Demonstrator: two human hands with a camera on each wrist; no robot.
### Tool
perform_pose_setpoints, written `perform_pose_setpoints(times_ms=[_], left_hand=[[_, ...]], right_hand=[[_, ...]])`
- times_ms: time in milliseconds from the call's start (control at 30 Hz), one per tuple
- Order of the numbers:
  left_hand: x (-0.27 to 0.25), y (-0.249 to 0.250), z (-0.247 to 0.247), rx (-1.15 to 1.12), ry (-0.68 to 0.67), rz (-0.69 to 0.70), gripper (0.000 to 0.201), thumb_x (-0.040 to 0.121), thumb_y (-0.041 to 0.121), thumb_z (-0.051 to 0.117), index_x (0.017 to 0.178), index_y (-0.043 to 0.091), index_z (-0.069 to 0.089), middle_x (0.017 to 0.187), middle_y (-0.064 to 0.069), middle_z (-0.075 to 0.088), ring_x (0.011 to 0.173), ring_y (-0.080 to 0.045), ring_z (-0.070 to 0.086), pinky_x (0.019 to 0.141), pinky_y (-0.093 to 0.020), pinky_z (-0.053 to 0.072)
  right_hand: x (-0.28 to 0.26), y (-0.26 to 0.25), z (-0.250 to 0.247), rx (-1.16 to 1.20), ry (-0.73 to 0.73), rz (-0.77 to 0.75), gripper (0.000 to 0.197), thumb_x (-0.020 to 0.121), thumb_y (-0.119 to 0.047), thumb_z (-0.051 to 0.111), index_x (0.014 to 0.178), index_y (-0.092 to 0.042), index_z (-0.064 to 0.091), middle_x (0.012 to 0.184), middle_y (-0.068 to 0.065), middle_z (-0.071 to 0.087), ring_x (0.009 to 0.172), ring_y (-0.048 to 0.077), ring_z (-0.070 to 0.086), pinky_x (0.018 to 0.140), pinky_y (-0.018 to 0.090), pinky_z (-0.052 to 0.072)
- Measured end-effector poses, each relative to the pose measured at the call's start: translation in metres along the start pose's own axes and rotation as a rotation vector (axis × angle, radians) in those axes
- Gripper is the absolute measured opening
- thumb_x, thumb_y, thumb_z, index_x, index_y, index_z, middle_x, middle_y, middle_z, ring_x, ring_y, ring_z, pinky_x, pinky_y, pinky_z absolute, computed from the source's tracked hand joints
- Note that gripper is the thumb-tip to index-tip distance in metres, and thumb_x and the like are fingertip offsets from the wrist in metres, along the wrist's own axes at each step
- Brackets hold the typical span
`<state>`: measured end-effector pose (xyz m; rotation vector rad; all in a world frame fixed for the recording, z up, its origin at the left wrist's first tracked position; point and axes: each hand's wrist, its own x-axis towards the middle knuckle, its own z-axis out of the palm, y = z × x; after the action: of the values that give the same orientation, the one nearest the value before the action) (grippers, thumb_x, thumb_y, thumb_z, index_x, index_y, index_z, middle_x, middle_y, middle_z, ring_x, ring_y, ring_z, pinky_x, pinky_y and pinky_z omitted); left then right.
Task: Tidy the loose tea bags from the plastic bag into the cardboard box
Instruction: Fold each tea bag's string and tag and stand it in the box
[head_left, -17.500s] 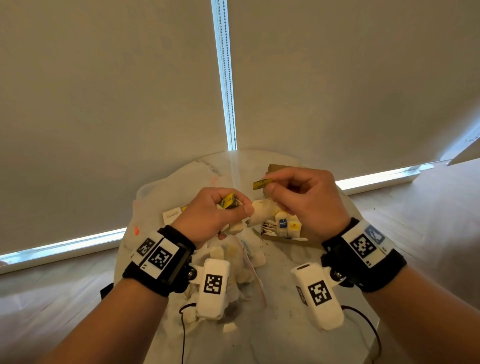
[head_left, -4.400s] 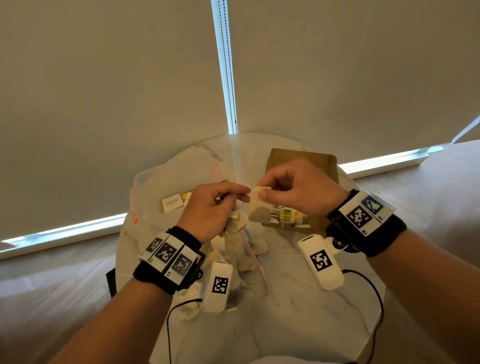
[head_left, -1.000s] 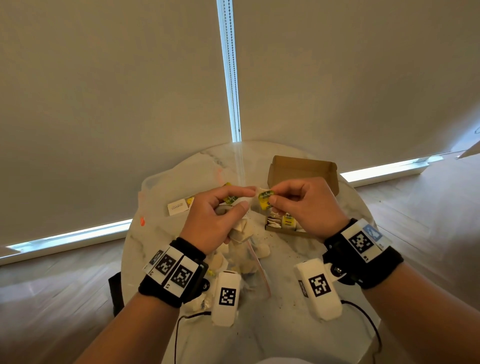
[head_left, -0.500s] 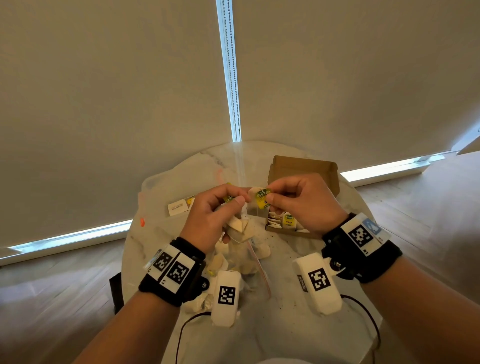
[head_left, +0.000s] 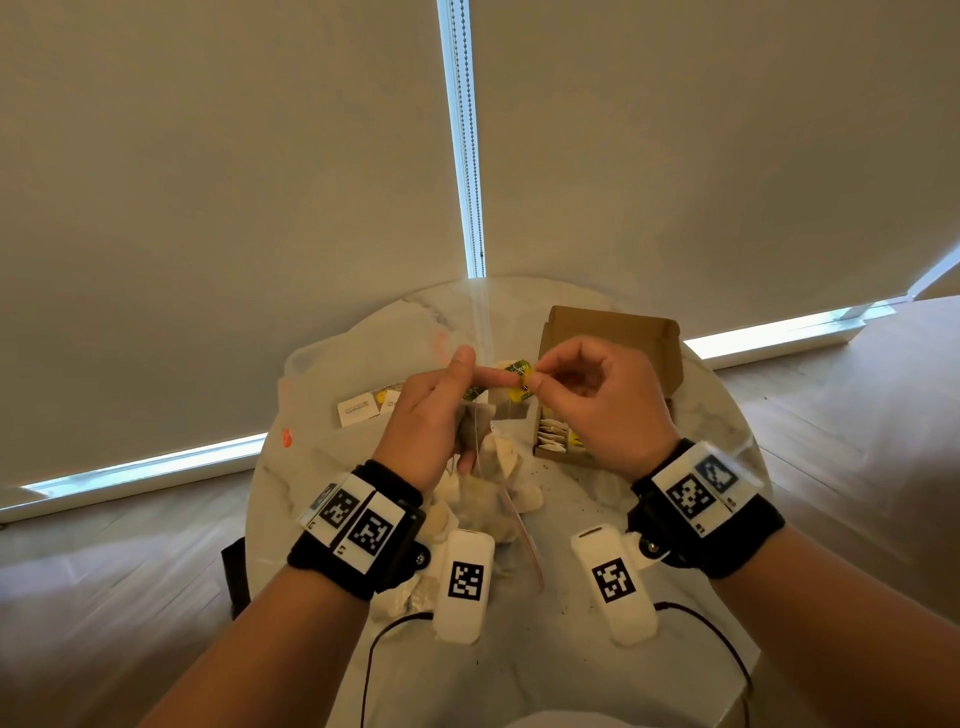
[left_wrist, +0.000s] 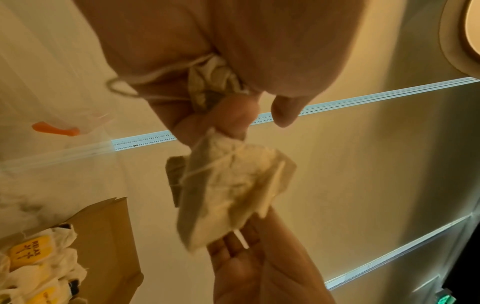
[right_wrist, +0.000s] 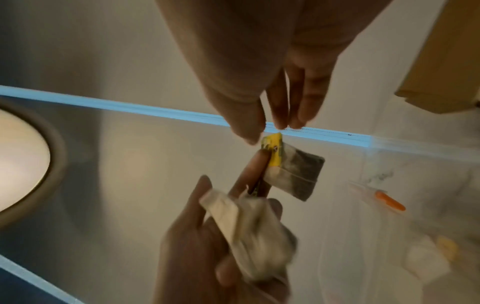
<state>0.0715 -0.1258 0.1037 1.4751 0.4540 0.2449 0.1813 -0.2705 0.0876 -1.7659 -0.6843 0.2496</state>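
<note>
Left hand (head_left: 431, 410) grip curled round crumpled tea bags (left_wrist: 228, 185); right hand (head_left: 597, 400) grip pinching yellow tag (head_left: 521, 381), above bench (head_left: 571, 649), near cardboard box (head_left: 613, 332).

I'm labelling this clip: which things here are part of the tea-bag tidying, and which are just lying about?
Part of the job:
- tea bag, held by left hand
- yellow tag, pinched by right hand
- cardboard box
- plastic bag

Lying about:
- round table
- blind chain
</note>
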Motion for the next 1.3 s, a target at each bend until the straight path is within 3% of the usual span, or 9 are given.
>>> perform_pose_setpoints(times_ms=[67, 167, 267, 367, 533, 700, 867, 1167, 1300], left_hand=[[0.003, 0.000, 0.000, -0.004, 0.027, -0.002, 0.056, 0.101, 0.048, 0.034, 0.098, 0.011, 0.076, 0.058, -0.016, 0.053, 0.039, -0.015, 0.040, 0.037, -0.021, 0.032], [0.007, 0.001, 0.002, -0.028, 0.038, 0.019, 0.054, 0.101, 0.047, 0.037, 0.101, 0.009, 0.076, 0.059, -0.013, 0.058, 0.041, -0.019, 0.041, 0.038, -0.023, 0.033], [0.008, 0.001, 0.004, -0.062, 0.040, 0.025, 0.046, 0.105, 0.035, 0.039, 0.104, 0.005, 0.073, 0.062, -0.010, 0.062, 0.042, -0.018, 0.044, 0.039, -0.023, 0.033], [0.008, -0.001, 0.002, -0.101, 0.037, 0.032, 0.031, 0.095, 0.024, 0.049, 0.104, 0.006, 0.074, 0.072, -0.020, 0.060, 0.048, -0.024, 0.048, 0.040, -0.024, 0.035], [0.006, -0.008, -0.007, -0.084, -0.016, -0.015, 0.048, 0.069, 0.004, 0.050, 0.110, 0.013, 0.073, 0.071, -0.021, 0.059, 0.057, -0.029, 0.045, 0.041, -0.027, 0.039], [0.006, -0.011, -0.013, -0.040, -0.070, -0.038, 0.060, 0.071, -0.006, 0.049, 0.125, 0.017, 0.065, 0.080, -0.022, 0.061, 0.059, -0.022, 0.054, 0.046, -0.027, 0.045], [0.007, -0.011, -0.017, 0.023, -0.053, -0.004, 0.068, 0.080, -0.027, 0.039, 0.123, 0.019, 0.065, 0.112, -0.015, 0.065, 0.059, -0.019, 0.057, 0.046, -0.027, 0.046], [0.009, -0.015, -0.024, 0.005, 0.041, -0.024, 0.067, 0.079, -0.027, 0.041, 0.116, 0.021, 0.068, 0.109, -0.012, 0.064, 0.056, -0.017, 0.056, 0.044, -0.026, 0.045], [0.009, -0.015, -0.028, -0.040, 0.074, -0.033, 0.064, 0.079, -0.027, 0.041, 0.115, 0.017, 0.069, 0.118, -0.010, 0.062, 0.055, -0.019, 0.054, 0.043, -0.025, 0.042]], right_hand=[[-0.007, -0.004, 0.000, -0.075, 0.029, -0.130, 0.012, 0.084, -0.034, 0.070, 0.086, -0.023, 0.067, 0.089, -0.007, 0.064, 0.078, 0.012, 0.062, 0.065, 0.025, 0.053], [-0.023, -0.011, 0.004, -0.036, -0.144, -0.164, 0.027, 0.081, -0.043, 0.071, 0.092, -0.019, 0.069, 0.086, -0.008, 0.067, 0.076, 0.014, 0.065, 0.064, 0.028, 0.056], [-0.028, -0.009, 0.010, 0.052, -0.269, -0.058, 0.026, 0.077, -0.023, 0.082, 0.098, -0.011, 0.070, 0.083, 0.000, 0.072, 0.071, 0.018, 0.069, 0.065, 0.039, 0.059], [-0.023, -0.009, 0.008, 0.139, -0.217, -0.014, 0.016, 0.080, -0.007, 0.078, 0.093, -0.005, 0.069, 0.078, 0.008, 0.071, 0.065, 0.028, 0.068, 0.061, 0.048, 0.058], [-0.015, -0.016, -0.006, 0.191, -0.132, -0.028, 0.010, 0.083, -0.005, 0.074, 0.091, -0.004, 0.069, 0.076, 0.009, 0.072, 0.063, 0.026, 0.068, 0.059, 0.040, 0.060], [-0.007, -0.016, -0.018, 0.199, -0.068, -0.026, 0.008, 0.089, -0.004, 0.066, 0.095, -0.005, 0.071, 0.077, 0.001, 0.073, 0.061, 0.013, 0.066, 0.057, 0.027, 0.055], [-0.002, -0.023, -0.028, 0.196, -0.049, -0.047, 0.019, 0.094, -0.001, 0.059, 0.111, -0.003, 0.069, 0.088, 0.011, 0.073, 0.062, 0.013, 0.067, 0.057, 0.023, 0.054], [0.002, -0.025, -0.037, 0.246, 0.015, -0.054, 0.013, 0.090, 0.001, 0.063, 0.102, 0.007, 0.065, 0.082, 0.011, 0.073, 0.060, 0.012, 0.067, 0.054, 0.027, 0.056], [0.003, -0.024, -0.039, 0.272, 0.039, -0.053, 0.011, 0.090, 0.001, 0.062, 0.098, 0.006, 0.067, 0.081, 0.022, 0.069, 0.061, 0.028, 0.062, 0.055, 0.032, 0.055]])
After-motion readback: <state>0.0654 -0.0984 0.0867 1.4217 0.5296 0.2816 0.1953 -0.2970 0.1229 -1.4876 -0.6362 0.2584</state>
